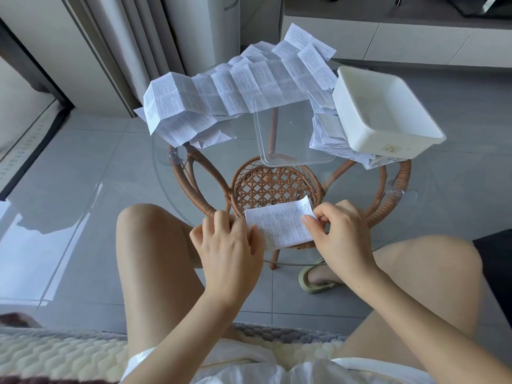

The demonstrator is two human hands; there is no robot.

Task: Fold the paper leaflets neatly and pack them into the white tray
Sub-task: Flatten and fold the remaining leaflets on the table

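glossy grey floor tiles (daylit), pale curtains.

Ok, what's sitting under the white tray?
The white tray rests on a pile of leaflets, which shows at its left and near edges. How far the pile reaches beneath is covered.

Both forearms reach forward, left hand and right hand knuckles-up, curled fingers pinching the leaflet.

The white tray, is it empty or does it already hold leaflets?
Empty: the white tray shows only its bare bottom. A pile of leaflets lies under and beside it, none inside.
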